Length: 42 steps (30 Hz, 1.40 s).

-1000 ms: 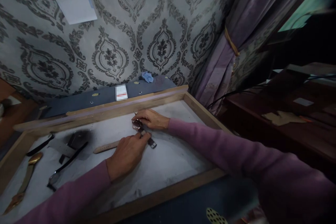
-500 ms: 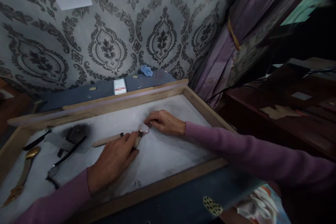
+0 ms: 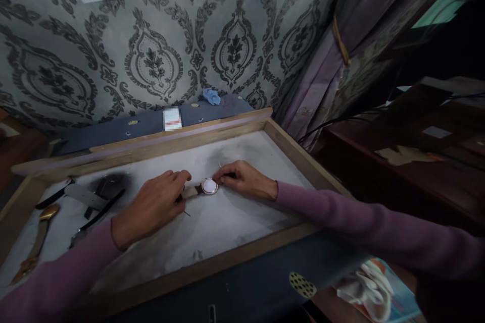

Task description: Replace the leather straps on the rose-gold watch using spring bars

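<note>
A wristwatch (image 3: 209, 186) with a pale round dial, a rose-gold case and a brown-and-beige strap lies in a white-floored wooden tray (image 3: 227, 234). My left hand (image 3: 151, 204) is curled over the strap's left part, its index finger raised; the strap's end is hidden beneath it. A thin dark sliver (image 3: 187, 213) shows below those fingers. At the right edge of the case, my right hand (image 3: 246, 179) has thumb and fingers pinched together. From this pinch a thin, light-coloured rod (image 3: 220, 165) pokes up; most of it is hidden.
Left in the tray lie a gold watch (image 3: 49, 212), a grey strap piece (image 3: 85, 197) and dark-strapped watches (image 3: 102, 212). A blue crumpled cloth (image 3: 211, 96) and a blurred white card (image 3: 173, 119) rest on the ledge behind. A purple curtain (image 3: 322, 75) hangs at right.
My left hand has shifted left and up, its index finger lifting away from the case. The watch dial now shows flat and whole. My right hand has moved slightly right.
</note>
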Each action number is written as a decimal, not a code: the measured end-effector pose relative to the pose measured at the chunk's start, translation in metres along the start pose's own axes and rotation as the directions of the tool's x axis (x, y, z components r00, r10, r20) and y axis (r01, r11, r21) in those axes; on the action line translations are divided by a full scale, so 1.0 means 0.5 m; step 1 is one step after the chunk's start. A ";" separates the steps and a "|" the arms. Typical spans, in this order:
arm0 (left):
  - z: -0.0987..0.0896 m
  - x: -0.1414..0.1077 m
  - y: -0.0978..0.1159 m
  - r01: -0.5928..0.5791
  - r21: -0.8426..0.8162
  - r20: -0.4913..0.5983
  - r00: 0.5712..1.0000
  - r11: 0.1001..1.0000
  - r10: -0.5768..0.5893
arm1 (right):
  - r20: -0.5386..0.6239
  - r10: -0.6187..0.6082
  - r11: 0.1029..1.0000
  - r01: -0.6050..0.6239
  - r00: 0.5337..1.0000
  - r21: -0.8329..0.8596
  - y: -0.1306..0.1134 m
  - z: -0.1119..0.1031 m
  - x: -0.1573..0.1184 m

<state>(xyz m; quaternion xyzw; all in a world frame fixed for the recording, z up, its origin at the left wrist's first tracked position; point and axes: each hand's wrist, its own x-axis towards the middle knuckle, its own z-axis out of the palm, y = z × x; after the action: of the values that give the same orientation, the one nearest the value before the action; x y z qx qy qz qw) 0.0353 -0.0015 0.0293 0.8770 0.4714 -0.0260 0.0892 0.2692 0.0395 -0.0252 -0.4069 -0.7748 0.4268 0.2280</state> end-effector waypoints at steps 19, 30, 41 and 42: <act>-0.001 0.009 -0.111 -0.092 -0.060 -0.186 0.979 0.994 0.079 | -0.042 0.014 0.997 -0.011 0.999 0.072 -0.014 0.013 0.018; 0.040 -0.071 -0.126 0.027 -0.140 -0.141 0.989 0.990 -0.047 | -0.101 -0.051 0.995 0.059 0.994 0.081 -0.014 0.012 0.009; -0.004 -0.056 -0.107 0.052 -0.581 0.024 0.999 0.812 -0.047 | 0.047 0.121 0.834 -0.127 0.992 0.538 -0.057 0.017 0.018; -0.011 -0.049 -0.103 0.051 -0.585 0.051 0.998 0.809 -0.025 | 0.055 0.150 0.811 -0.154 0.987 0.565 -0.064 0.019 0.019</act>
<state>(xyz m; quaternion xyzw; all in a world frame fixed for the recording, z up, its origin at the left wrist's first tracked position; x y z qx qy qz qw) -0.0213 0.0070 0.0312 0.7965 0.4720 0.1008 0.3641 0.2430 0.0331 -0.0030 -0.3795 -0.5788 0.6562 0.3007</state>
